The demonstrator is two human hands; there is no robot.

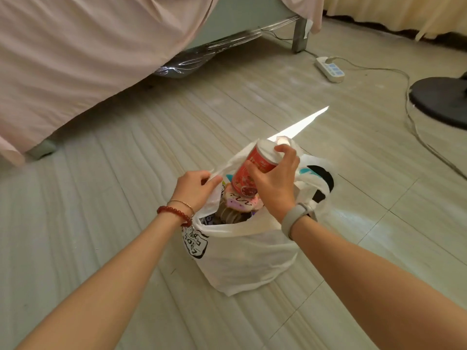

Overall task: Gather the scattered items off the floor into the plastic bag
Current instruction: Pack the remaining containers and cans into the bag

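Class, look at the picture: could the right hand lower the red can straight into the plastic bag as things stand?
Probably yes: the left hand holds the plastic bag open, and the right hand holds the red can tilted over its mouth.

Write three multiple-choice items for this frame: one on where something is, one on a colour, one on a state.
1. Where is the can?
A. over the open plastic bag
B. lying under the bed
C. on the fan base

2. What colour is the can's label?
A. blue
B. red
C. green

3. What is the left hand doing?
A. resting flat on the floor
B. hanging idle
C. pinching the bag's handle

Answers: 1 A, the right hand holds the can tilted above the bag's mouth; 2 B, the label is red; 3 C, fingers grip the handle, holding the bag open.
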